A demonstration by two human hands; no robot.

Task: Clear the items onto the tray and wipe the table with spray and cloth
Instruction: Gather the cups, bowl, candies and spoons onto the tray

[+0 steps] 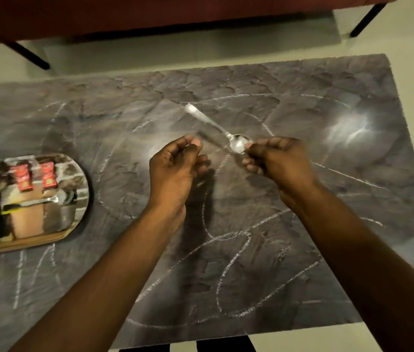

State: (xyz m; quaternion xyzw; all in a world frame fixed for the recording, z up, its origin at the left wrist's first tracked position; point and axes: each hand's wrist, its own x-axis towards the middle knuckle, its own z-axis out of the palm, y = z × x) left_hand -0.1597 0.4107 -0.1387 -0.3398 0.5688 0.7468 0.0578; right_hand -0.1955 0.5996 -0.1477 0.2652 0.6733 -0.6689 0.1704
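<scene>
A silver spoon (211, 125) is lifted over the middle of the dark marble table (302, 110), its handle pointing up and left. My right hand (274, 161) pinches the spoon by its bowl. My left hand (175, 168) hovers just to the left with fingers curled and nothing visibly in them. A shiny mirrored tray (73, 224) lies at the left edge of the table, and two small red packets (35, 175) sit on it. Neither spray nor cloth shows in view.
White chalk-like scribbles cross the table top. A dark red sofa (175, 13) on black legs stands beyond the far edge, with pale floor between. A bright light glare falls on the table's right side.
</scene>
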